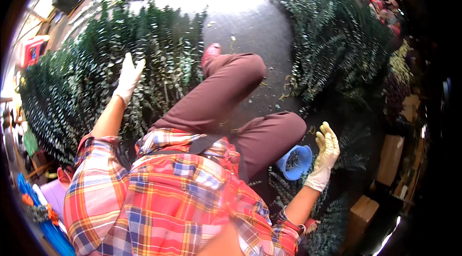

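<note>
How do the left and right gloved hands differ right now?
The left hand shows over the leafy greenery, contact unclear, while the right hand is near the blue bucket. The left hand spreads in a V; the right hand is slightly cupped. The left hand looks whiter, the right hand creamier. Both are gloved and open, with nothing visibly held.

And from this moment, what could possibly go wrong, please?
The right hand is beside the blue container; a sideways knock might tip it. The left hand is close to the leafy stems; a rough grab might break some. Loose scraps on the floor near the red shoe could be slippery.
</note>
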Tool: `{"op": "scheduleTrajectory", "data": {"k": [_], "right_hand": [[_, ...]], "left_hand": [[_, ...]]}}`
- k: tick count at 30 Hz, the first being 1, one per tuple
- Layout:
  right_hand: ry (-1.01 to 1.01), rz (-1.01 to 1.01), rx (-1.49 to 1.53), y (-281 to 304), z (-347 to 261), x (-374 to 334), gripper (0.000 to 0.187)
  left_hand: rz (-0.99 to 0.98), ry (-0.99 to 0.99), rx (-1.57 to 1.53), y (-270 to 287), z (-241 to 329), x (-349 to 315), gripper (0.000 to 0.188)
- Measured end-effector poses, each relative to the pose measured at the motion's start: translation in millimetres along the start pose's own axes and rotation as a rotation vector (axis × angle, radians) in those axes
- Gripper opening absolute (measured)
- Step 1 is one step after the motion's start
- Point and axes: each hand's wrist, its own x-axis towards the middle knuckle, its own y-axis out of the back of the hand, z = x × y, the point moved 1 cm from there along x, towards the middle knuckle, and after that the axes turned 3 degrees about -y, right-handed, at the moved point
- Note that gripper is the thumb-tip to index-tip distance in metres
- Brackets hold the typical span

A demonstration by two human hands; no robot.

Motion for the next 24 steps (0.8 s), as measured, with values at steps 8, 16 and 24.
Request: {"op": "scheduleTrajectory", "data": {"k": [8, 16, 24], "right_hand": [[-0.143, 0.153, 0.120, 47.0, 42.0, -24.5, 0.025], [-0.350, 0.136, 0.076, 52.4, 102.6, 25.2, 0.038], [-0.410, 0.163, -0.417, 62.5, 189.5, 196.3, 0.081]], "left_hand": [[-0.128, -0.689, 0.209, -36.5, 89.7, 12.6, 0.062], [-0.656, -0.732, 0.570, -153.3, 145.5, 78.4, 0.064], [-0.980, -0.687, 0.827, -243.3, 126.8, 112.8, 0.056]]}}
